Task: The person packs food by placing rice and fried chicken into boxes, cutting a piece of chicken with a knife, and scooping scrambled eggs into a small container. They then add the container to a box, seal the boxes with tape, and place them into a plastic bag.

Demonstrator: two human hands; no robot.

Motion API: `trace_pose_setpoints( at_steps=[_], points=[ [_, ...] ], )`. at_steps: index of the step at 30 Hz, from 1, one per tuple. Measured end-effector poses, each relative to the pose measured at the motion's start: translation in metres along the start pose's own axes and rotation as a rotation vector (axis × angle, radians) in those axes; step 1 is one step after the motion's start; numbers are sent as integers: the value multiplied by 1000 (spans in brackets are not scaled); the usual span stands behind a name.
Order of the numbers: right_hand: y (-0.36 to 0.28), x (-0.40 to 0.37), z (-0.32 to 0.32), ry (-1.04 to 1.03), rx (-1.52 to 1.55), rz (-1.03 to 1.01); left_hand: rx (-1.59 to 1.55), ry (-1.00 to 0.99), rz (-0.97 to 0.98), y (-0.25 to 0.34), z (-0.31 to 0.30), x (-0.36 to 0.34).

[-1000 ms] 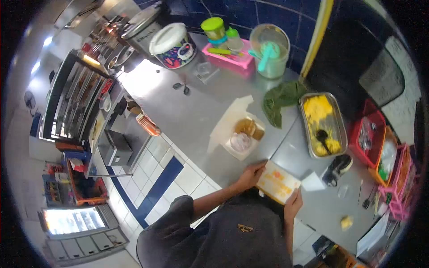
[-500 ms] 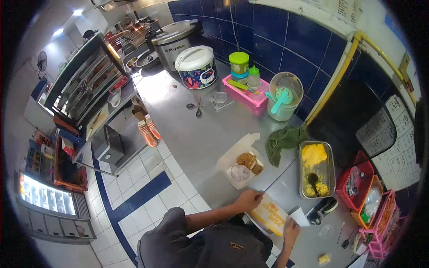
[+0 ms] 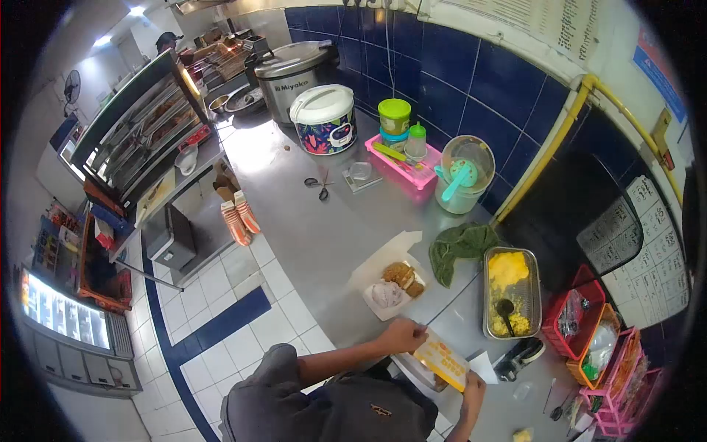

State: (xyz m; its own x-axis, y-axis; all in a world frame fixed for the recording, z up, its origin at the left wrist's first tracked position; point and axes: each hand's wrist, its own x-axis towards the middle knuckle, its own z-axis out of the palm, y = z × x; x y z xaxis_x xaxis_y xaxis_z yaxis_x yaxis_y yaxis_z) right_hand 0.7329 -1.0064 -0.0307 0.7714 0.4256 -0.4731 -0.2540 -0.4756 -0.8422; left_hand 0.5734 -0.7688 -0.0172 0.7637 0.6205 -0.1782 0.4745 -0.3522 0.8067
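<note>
My left hand [image 3: 403, 337] pinches the upper left end of a yellow and white printed box lid [image 3: 440, 361]. At the other end, my right hand [image 3: 473, 390] grips the lid's edge. Under the lid, part of a white food box [image 3: 416, 372] shows, with something brown inside that I cannot make out clearly. Just beyond my left hand stands an open white food box [image 3: 377, 309]. It contains a pale mound like rice [image 3: 387, 295] and brown, breaded pieces [image 3: 403, 275]. A white paper [image 3: 482, 367] lies beside my right hand.
A metal tray [image 3: 513, 295] of yellow food with a dark spoon stands right, near a green cloth [image 3: 456, 250]. Red and orange baskets [image 3: 567, 313] line the right side. Farther back are scissors [image 3: 319, 186], a pink tray [image 3: 405, 166], a clear bucket [image 3: 464, 184] and a rice cooker [image 3: 322, 121].
The printed lid has tilted, so its face looks narrower and the box beneath shows more. Both hands still hold it. The camera view has shifted slightly.
</note>
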Motion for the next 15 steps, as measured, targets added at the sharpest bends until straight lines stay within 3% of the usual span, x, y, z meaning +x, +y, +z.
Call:
trace_pose_setpoints(
  at_steps=[5,15],
  points=[
    [9,-1,0,-67,101,-42,-3,9,29,0,0,0],
    [17,-11,9,-72,21,-85,-7,9,49,-11,5,0]
  ],
)
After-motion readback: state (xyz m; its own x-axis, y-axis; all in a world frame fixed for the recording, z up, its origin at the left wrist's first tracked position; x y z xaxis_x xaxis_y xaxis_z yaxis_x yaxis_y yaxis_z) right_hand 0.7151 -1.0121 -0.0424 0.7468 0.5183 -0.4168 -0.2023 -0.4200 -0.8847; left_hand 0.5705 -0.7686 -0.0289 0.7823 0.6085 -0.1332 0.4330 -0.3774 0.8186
